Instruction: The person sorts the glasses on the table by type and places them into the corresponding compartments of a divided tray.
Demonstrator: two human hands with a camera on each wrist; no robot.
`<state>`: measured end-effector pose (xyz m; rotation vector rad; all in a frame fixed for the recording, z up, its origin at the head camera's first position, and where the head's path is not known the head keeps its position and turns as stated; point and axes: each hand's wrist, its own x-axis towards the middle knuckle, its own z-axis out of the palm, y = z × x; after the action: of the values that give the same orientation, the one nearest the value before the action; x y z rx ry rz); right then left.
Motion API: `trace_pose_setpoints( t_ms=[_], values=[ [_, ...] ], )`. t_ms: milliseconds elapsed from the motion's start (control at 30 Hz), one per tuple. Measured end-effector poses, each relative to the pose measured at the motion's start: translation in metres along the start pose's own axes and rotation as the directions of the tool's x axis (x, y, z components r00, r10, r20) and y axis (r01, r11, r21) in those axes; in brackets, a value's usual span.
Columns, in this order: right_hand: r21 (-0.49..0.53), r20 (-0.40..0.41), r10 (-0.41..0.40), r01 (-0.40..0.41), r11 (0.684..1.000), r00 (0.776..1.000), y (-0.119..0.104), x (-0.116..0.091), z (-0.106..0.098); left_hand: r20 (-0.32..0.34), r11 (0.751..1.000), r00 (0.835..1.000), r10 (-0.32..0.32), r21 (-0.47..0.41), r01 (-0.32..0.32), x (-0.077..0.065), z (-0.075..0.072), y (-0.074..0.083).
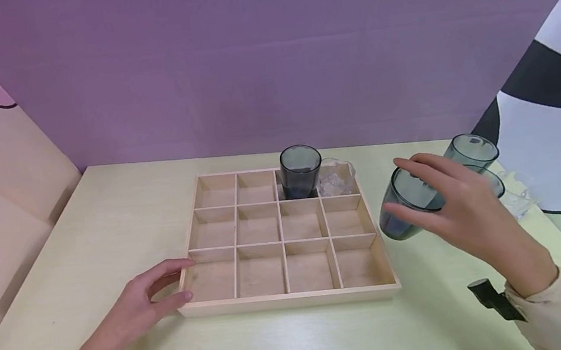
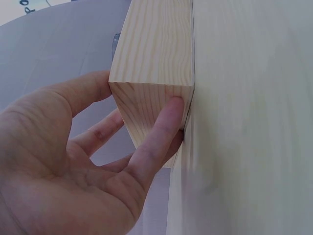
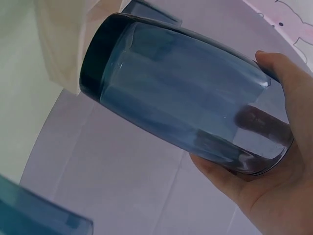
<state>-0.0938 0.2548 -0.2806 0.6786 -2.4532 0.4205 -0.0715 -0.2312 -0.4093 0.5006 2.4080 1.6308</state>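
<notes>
A wooden tray (image 1: 288,303) divided into several square compartments lies on the table. My left hand (image 1: 154,291) holds its front left corner, thumb and fingertips against the wood in the left wrist view. My right hand (image 1: 472,217) grips a smoky blue drinking glass (image 3: 171,93) near the rim, just right of the tray. This glass is tilted, its thick dark base toward the tray. Another smoky glass (image 1: 300,175) stands in the third compartment of the back row. Beside it, a clear faceted glass piece (image 1: 336,181) occupies the back right compartment.
Behind my right hand stand two more smoky glasses, the farther glass (image 1: 475,149) partly overlapping the nearer glass (image 1: 498,185). A clear glass object (image 1: 518,202) sits near the table's right edge, partly hidden. A purple panel (image 1: 265,63) rises behind the table.
</notes>
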Motion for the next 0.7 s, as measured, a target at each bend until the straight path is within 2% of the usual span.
trace_pose_setpoints(
  t_ms=[467, 700],
  values=[
    [0.076, 0.046, -0.064, 0.060, 0.995, 0.997, -0.022, 0.028, 0.014, -0.007, 1.000, 1.000, -0.005, -0.004, 0.005, -0.001, 0.001, 0.002],
    [0.115, 0.059, -0.139, 0.132, 0.985, 0.989, -0.029, 0.041, 0.024, -0.010, 1.000, 1.000, -0.001, 0.017, 0.001, -0.001, 0.000, 0.002]
  ],
)
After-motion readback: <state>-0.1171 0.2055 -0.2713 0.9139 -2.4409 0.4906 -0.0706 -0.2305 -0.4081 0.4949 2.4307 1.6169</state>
